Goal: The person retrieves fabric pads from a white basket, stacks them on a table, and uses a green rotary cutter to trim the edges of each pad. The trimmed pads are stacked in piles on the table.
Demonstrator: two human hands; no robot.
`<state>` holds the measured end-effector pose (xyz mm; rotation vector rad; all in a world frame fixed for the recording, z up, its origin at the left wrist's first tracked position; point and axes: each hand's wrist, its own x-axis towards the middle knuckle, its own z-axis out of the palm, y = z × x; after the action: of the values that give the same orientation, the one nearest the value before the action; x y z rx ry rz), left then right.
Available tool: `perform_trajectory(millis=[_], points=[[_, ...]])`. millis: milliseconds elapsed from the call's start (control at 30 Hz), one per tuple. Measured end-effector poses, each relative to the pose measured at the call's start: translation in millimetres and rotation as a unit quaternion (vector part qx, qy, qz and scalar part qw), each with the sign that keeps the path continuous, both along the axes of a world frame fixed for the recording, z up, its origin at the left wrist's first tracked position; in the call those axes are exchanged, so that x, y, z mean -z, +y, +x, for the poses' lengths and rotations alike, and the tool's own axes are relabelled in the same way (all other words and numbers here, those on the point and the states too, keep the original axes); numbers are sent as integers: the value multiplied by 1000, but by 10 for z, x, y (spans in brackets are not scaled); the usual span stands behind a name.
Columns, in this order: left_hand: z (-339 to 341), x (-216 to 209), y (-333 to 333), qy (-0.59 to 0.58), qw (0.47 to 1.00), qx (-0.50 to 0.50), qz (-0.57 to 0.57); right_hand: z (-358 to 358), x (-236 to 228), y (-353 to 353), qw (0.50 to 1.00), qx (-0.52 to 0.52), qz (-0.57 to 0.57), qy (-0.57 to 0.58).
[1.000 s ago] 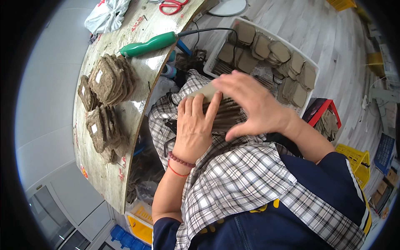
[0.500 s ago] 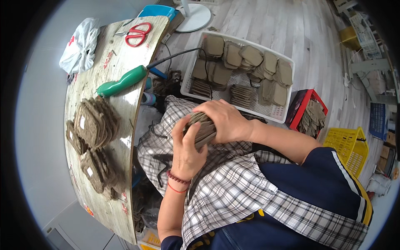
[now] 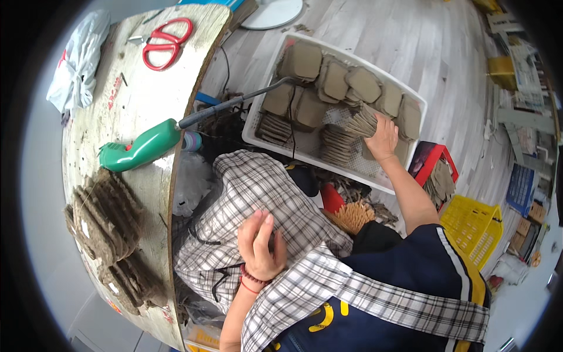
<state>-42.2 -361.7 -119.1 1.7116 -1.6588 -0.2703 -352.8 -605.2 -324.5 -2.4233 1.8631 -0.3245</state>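
Pinches pad stack with right hand over white crate, beside other pads; holds left hand above checked apron with bent, parted fingers.

Grey-white plank floor, pale wall, bright-lit wood-grain table

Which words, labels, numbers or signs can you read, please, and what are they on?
Nothing readable:
White rectangular labels, shaggy brown stacks: too small.
Red marks, pale wooden table and white plastic bag: too blurred.
Yellow print, navy fabric top: partly covered.
Pale markings, flat blue panel: too small.
Grey-brown flat pieces in the right hand: none visible.
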Motion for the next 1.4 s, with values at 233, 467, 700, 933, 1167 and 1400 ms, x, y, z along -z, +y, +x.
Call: perform_trajectory(millis=[233,467,700,933,1167,1400], points=[[-31,-63,-139,4,999,-33,4,182,670,-35,999,13,30,38],[114,-47,-179,-26,997,68,18,232,1031,28,999,19,20,32],[171,-43,-190,-40,991,126,29,138,1132,76,990,-4,131,52],[139,-103,-208,-78,989,119,37,179,1156,-494,967,-42,226,110],[133,-92,-142,-70,988,123,56,235,1415,-319,969,-88,152,172],[101,-199,-158,-95,986,106,88,196,1436,-189,966,-69,188,163]])
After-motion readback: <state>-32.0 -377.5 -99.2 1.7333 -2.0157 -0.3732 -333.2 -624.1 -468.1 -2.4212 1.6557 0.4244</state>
